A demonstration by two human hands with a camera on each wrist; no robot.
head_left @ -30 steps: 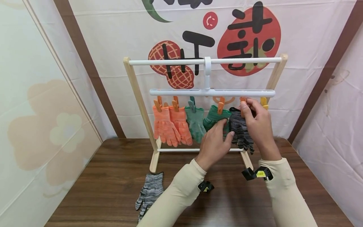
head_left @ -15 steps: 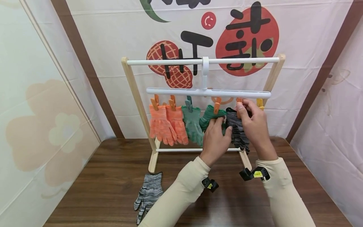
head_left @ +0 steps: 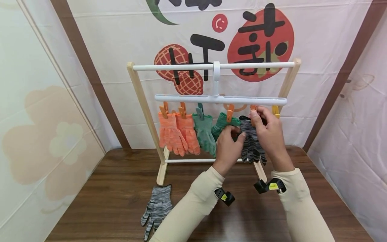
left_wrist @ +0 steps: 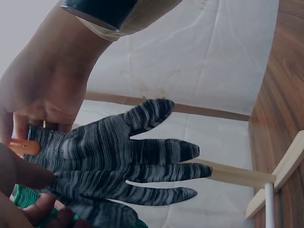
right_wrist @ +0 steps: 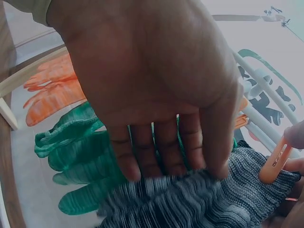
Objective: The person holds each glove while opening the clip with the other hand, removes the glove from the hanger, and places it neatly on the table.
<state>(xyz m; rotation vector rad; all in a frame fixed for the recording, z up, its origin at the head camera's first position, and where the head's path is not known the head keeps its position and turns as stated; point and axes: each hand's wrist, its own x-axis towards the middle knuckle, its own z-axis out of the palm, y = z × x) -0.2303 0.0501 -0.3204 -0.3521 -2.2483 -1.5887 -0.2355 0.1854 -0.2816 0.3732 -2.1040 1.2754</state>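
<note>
Backdrop: printed cloth behind wooden drying rack (head_left: 142, 101) on brown wood surface (head_left: 115, 188).
Right hand (head_left: 270, 134): pinches orange clothespin (head_left: 253, 111), opening it.
Left hand (head_left: 228, 148): grip holds grey-black striped knit glove (head_left: 251, 144) up to it.

The left hand (head_left: 228, 148) moves up from below the green glove (head_left: 222, 123) to pinch the cuff of the dark striped glove (head_left: 250, 141), closing in toward the right hand (head_left: 267, 132) at the orange clip (head_left: 253, 109); the glove now hangs straighter.
</note>
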